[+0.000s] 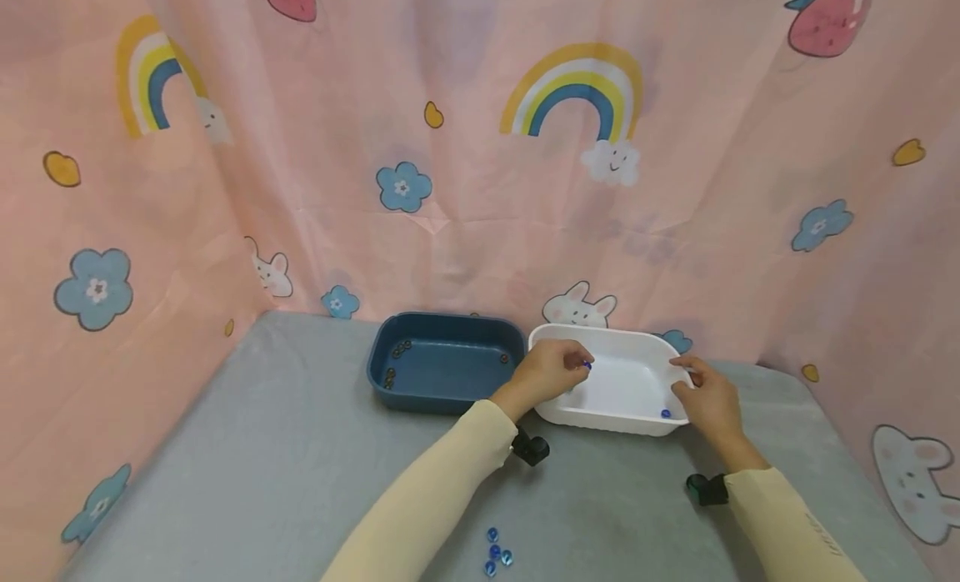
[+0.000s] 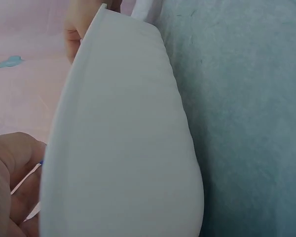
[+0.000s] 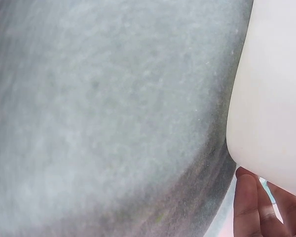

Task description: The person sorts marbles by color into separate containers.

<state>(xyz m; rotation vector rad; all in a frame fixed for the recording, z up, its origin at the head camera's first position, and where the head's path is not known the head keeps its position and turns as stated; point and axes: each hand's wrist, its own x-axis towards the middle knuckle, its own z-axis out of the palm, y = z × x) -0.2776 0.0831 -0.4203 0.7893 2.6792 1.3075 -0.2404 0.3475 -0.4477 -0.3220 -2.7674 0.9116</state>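
My left hand (image 1: 546, 372) is over the left part of a white basin (image 1: 592, 423), pinching a blue glass marble (image 1: 587, 365) between thumb and fingertips. The left wrist view catches only a speck of that marble (image 2: 42, 161) past the rim. Another blue marble (image 1: 666, 413) lies inside the basin, near its front right corner. At the basin's right end, my right hand (image 1: 712, 405) holds the rim, thumb and fingers bent round it. In the right wrist view, the fingers (image 3: 246, 200) show right at the white wall.
A dark blue basin (image 1: 450, 404) stands directly left of the white one, with several small brown round pieces (image 1: 397, 350) in it. Several blue marbles (image 1: 495, 552) lie on the grey cloth-covered table (image 1: 285, 449) near the front. A pink printed curtain (image 1: 465, 257) hangs behind.
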